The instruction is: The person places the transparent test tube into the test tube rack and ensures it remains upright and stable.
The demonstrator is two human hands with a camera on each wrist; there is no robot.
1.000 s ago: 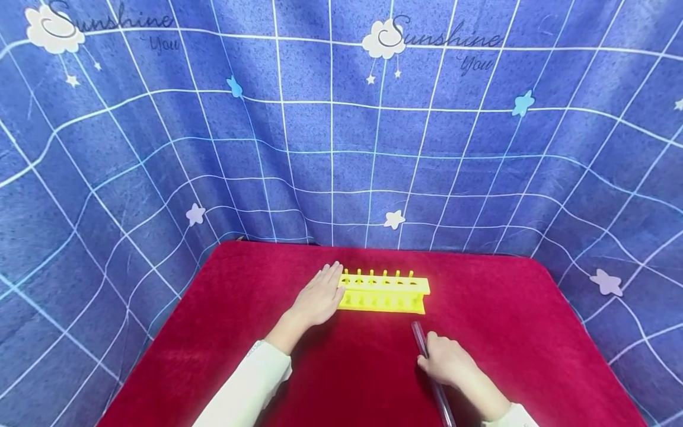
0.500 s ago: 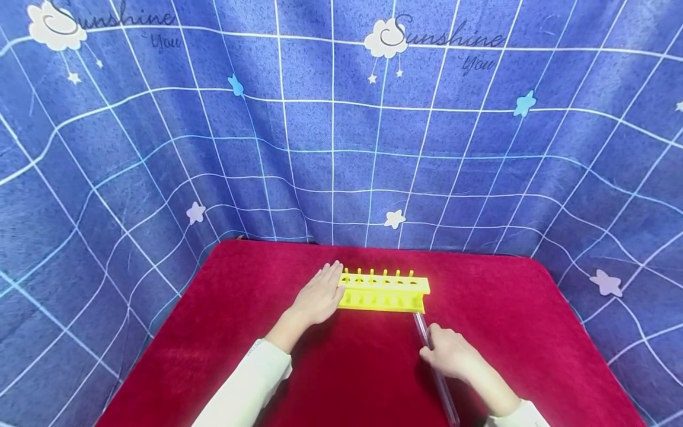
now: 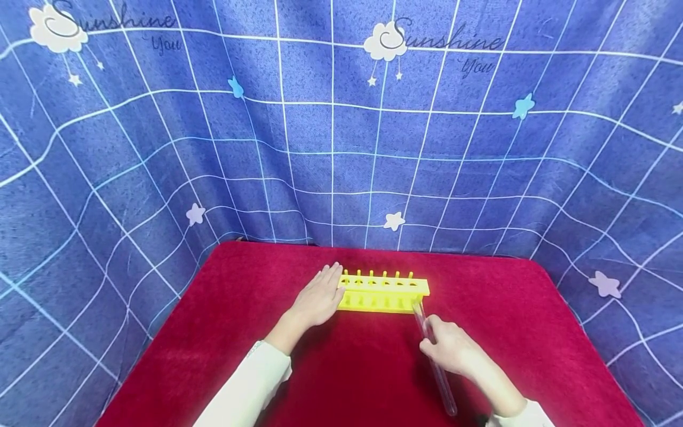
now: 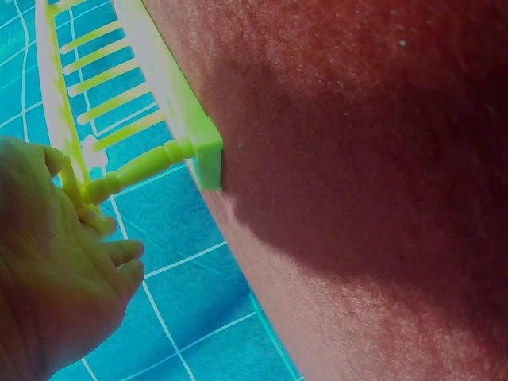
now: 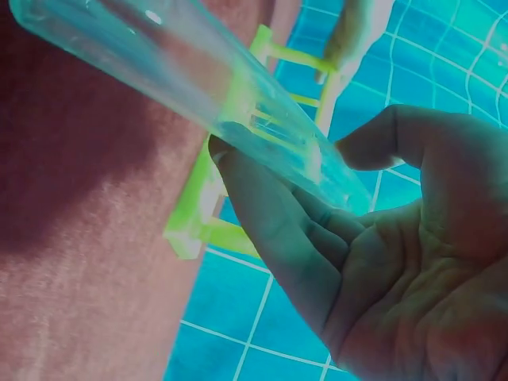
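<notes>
A yellow test tube rack (image 3: 373,301) with a row of holes and upright pegs stands on the red cloth. My left hand (image 3: 319,295) rests on its left end, fingers straight and side by side in the head view. The left wrist view shows that hand (image 4: 71,262) at the rack's end post (image 4: 147,167). My right hand (image 3: 452,345) pinches a clear test tube (image 3: 440,382) between thumb and fingers. The tube slants, its far end overlapping the rack's front right corner in the head view. Close up, the tube (image 5: 182,71) crosses in front of the rack (image 5: 186,222).
Red cloth (image 3: 213,356) covers the table. A blue curtain (image 3: 331,130) with white grid lines, clouds and stars hangs behind it and at both sides.
My right hand has moved forward a little, bringing the test tube's far end up to the rack's right end. The left hand and the rack have stayed put.
</notes>
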